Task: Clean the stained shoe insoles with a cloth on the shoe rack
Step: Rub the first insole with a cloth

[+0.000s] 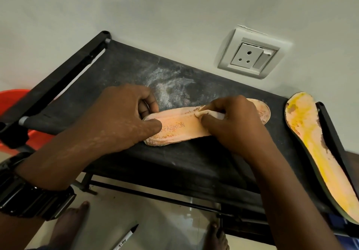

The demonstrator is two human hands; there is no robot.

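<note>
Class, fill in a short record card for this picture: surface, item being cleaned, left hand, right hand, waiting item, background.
Surface: black shoe rack, top dusted white
Being cleaned: pink insole printed FASHION, lying flat
Left hand: grips one end of the insole, thumb on top
Right hand: pinches a small cloth against the insole
Waiting: yellow-stained insole at the rack's right end
Background: wall socket

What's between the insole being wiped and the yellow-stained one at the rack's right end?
Only bare black rack fabric: the wiped insole and the yellow-stained insole lie apart, as the head view shows.
</note>
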